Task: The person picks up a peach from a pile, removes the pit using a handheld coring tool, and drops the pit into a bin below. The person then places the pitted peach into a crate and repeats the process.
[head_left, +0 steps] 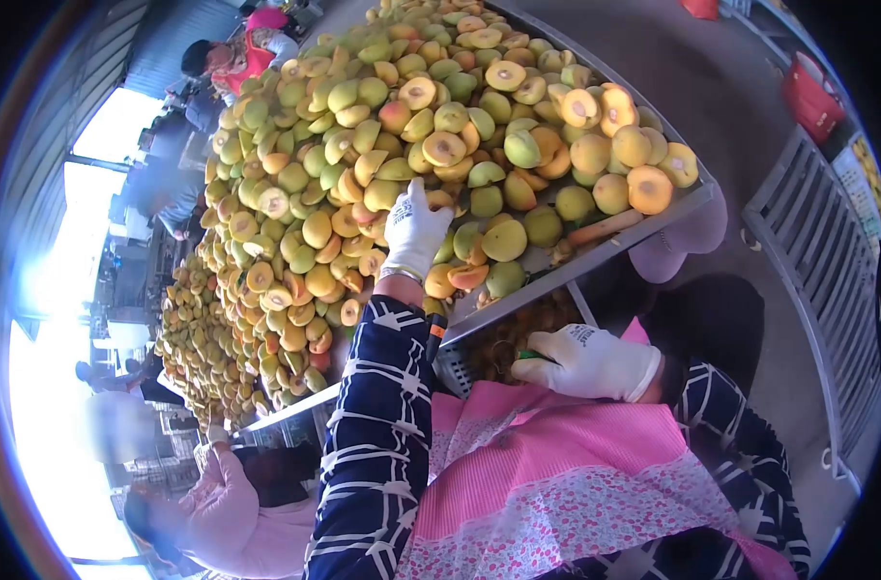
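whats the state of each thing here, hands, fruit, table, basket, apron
left hand: gloved, index finger extended, at the fruit pile; grip unclear
right hand: gloved, closed around a green object
green object: held, mostly hidden
halved fruit: cut open, flesh showing
table: heaped with fruit
basket: partly hidden, brownish contents
apron: worn, creased

Yellow-green fruit [317, 229], many halved; heaped on table [556, 275]
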